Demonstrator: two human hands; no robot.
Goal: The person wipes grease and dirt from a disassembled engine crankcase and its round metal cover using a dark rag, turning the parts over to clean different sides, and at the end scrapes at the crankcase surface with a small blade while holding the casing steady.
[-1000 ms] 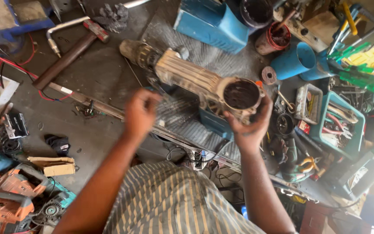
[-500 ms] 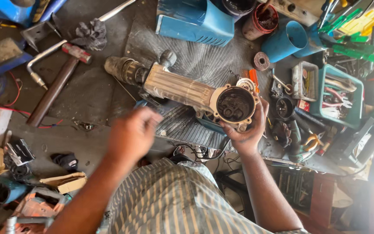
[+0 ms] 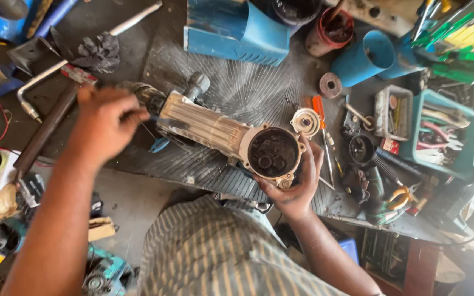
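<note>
The right hand (image 3: 297, 183) cups the round end of a grey ribbed metal power-tool housing (image 3: 215, 129), fingers wrapped and clamped around the rim of its open gear cavity (image 3: 273, 153), which looks dark and greasy inside. The housing lies slanted across a ribbed black rubber mat (image 3: 237, 87) on the bench, its narrower nose pointing up-left. The left hand (image 3: 102, 126) sits at that nose end, fingers drawn together as if pinching something thin; what they hold is blurred and I cannot tell. This looks like a stage of stripping or servicing the tool: one hand steadies the body while the other works at the front. Any further move at the nose would call for the right hand's steady grip, since the greasy casting could roll on the mat. Just beside the cavity lies a pale round cap (image 3: 305, 121) and an orange-handled screwdriver (image 3: 320, 118). A long brown-handled hammer (image 3: 48, 129) rests left of the left hand, a blue plastic casing (image 3: 237, 30) above, and a teal tray (image 3: 470, 145) of pliers and hand tools at the right
</note>
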